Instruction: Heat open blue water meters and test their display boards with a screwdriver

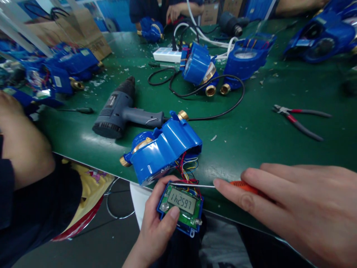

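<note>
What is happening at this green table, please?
A person's left hand holds a circuit board with a number display. The right hand holds an orange-handled tool, its metal shaft along the board's far edge. Coloured wires run from the board to a blue housing on the table. A grey heat gun lies beside the housing.

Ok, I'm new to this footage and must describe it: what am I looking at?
No machine here: these are a person's bare hands, seen from a camera worn on the head, looking forward and down. The left hand holds a blue-framed circuit board with a number display; wires run between it and a blue housing. The right hand holds an orange-handled tool, its thin shaft along the board's far edge. On the green table lie a gray heat gun, pliers and more blue units. Other people's arms show at the edges.
</note>
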Tool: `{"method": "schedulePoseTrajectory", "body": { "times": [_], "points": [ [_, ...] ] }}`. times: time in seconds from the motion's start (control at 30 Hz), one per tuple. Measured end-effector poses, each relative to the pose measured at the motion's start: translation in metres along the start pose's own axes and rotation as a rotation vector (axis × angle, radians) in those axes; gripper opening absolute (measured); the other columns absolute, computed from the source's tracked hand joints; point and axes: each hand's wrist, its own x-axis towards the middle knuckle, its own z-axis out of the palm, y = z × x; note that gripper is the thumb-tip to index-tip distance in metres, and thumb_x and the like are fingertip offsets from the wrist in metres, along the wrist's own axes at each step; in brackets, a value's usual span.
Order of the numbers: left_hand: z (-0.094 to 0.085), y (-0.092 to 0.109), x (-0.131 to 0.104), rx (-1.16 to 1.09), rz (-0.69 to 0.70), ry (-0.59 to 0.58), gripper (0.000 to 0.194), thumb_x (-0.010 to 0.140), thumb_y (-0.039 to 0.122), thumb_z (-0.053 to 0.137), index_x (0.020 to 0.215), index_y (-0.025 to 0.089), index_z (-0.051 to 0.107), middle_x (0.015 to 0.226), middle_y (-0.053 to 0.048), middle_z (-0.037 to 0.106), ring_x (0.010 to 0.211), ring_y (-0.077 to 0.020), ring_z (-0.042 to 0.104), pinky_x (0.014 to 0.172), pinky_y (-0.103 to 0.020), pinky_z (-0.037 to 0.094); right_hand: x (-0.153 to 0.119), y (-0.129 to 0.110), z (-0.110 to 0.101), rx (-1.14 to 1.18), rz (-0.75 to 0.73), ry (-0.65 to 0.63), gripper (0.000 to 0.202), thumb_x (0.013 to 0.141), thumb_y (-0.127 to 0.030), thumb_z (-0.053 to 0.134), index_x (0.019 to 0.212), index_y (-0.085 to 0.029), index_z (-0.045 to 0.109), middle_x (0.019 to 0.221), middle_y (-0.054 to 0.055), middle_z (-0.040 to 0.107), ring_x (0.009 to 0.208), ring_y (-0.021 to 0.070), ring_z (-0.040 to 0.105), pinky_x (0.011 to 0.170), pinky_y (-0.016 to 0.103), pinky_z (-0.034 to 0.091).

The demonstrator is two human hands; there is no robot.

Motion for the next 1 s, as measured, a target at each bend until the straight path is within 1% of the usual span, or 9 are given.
{"method": "schedulePoseTrajectory", "body": {
  "times": [0.13, 0.27, 0.4, 0.57, 0.63, 0.77, 0.87, 0.93, 1.0],
  "points": [
    [0.0, 0.005, 0.003, 0.05, 0.027, -0.001, 0.037, 0.086, 0.044, 0.064, 0.119, 0.027, 0.061, 0.106, -0.002, 0.071, 0.094, -0.0213, 0.066, 0.08, -0.026, 0.05, 0.0, -0.004, -0.005, -0.038, -0.01, -0.033, 0.042, 0.068, -0.013, 0.047, 0.109, -0.02, 0.056, 0.076, 0.006, 0.054, 0.062, 0.023, 0.049, 0.049, 0.039, 0.039],
    [-0.002, 0.01, 0.007, 0.133, 0.054, 0.008, 0.036, 0.087, 0.042, 0.062, 0.12, 0.027, 0.063, 0.111, -0.004, 0.071, 0.102, -0.0253, 0.067, 0.089, -0.03, 0.047, 0.006, -0.005, -0.009, -0.092, -0.041, -0.079, 0.039, 0.061, -0.018, 0.052, 0.098, -0.023, 0.061, 0.073, 0.006, 0.05, 0.056, 0.0224, 0.045, 0.045, 0.039, 0.035],
    [-0.003, 0.011, 0.008, 0.146, 0.055, -0.006, 0.034, 0.087, 0.041, 0.062, 0.12, 0.029, 0.063, 0.11, -0.002, 0.072, 0.103, -0.0255, 0.067, 0.091, -0.031, 0.046, 0.008, -0.006, -0.011, -0.116, -0.041, -0.065, 0.033, 0.068, -0.017, 0.05, 0.098, -0.023, 0.061, 0.069, 0.006, 0.048, 0.052, 0.0202, 0.041, 0.042, 0.035, 0.03],
    [-0.003, 0.01, 0.008, 0.112, 0.044, 0.014, 0.034, 0.087, 0.042, 0.063, 0.119, 0.032, 0.066, 0.116, 0.0, 0.071, 0.11, -0.0261, 0.065, 0.094, -0.031, 0.047, 0.005, -0.007, -0.012, -0.079, -0.059, -0.096, 0.032, 0.073, -0.014, 0.044, 0.101, -0.021, 0.059, 0.073, 0.006, 0.051, 0.055, 0.0198, 0.044, 0.045, 0.035, 0.033],
    [-0.004, 0.01, 0.009, 0.147, 0.067, 0.036, 0.035, 0.086, 0.043, 0.064, 0.119, 0.033, 0.067, 0.12, 0.001, 0.07, 0.114, -0.0256, 0.063, 0.097, -0.03, 0.046, 0.004, -0.004, -0.012, -0.059, -0.041, -0.058, 0.034, 0.074, -0.012, 0.042, 0.103, -0.02, 0.058, 0.073, 0.006, 0.051, 0.054, 0.0192, 0.044, 0.043, 0.034, 0.033],
    [-0.005, 0.014, 0.007, 0.222, 0.081, 0.047, 0.037, 0.087, 0.039, 0.066, 0.124, 0.034, 0.065, 0.127, 0.003, 0.068, 0.119, -0.022, 0.061, 0.101, -0.027, 0.045, 0.0, 0.005, -0.007, 0.086, 0.011, -0.041, 0.044, 0.083, -0.007, 0.035, 0.12, -0.022, 0.054, 0.075, 0.002, 0.055, 0.053, 0.0155, 0.049, 0.043, 0.031, 0.035],
    [-0.001, 0.019, -0.001, 0.2, 0.019, 0.012, 0.042, 0.091, 0.037, 0.063, 0.132, 0.036, 0.058, 0.135, 0.004, 0.064, 0.128, -0.0194, 0.055, 0.104, -0.024, 0.043, -0.001, 0.008, 0.002, 0.309, 0.102, -0.023, 0.035, 0.099, -0.017, 0.037, 0.132, -0.024, 0.048, 0.087, 0.0, 0.063, 0.064, 0.0124, 0.06, 0.053, 0.026, 0.046],
    [0.004, 0.019, -0.008, 0.173, -0.024, 0.036, 0.05, 0.09, 0.038, 0.063, 0.138, 0.035, 0.05, 0.141, 0.003, 0.058, 0.134, -0.0191, 0.05, 0.107, -0.024, 0.04, 0.001, 0.005, 0.013, 0.459, 0.161, 0.031, 0.028, 0.102, -0.024, 0.041, 0.13, -0.026, 0.048, 0.095, -0.002, 0.067, 0.074, 0.0112, 0.064, 0.062, 0.023, 0.049],
    [0.011, 0.015, -0.014, 0.124, -0.063, 0.064, 0.055, 0.087, 0.039, 0.067, 0.138, 0.032, 0.046, 0.139, -0.001, 0.06, 0.129, -0.0202, 0.054, 0.104, -0.026, 0.044, 0.005, 0.001, 0.023, 0.574, 0.213, 0.06, 0.021, 0.102, -0.025, 0.044, 0.122, -0.028, 0.052, 0.096, -0.005, 0.068, 0.079, 0.0102, 0.066, 0.066, 0.021, 0.049]
  ]
}}
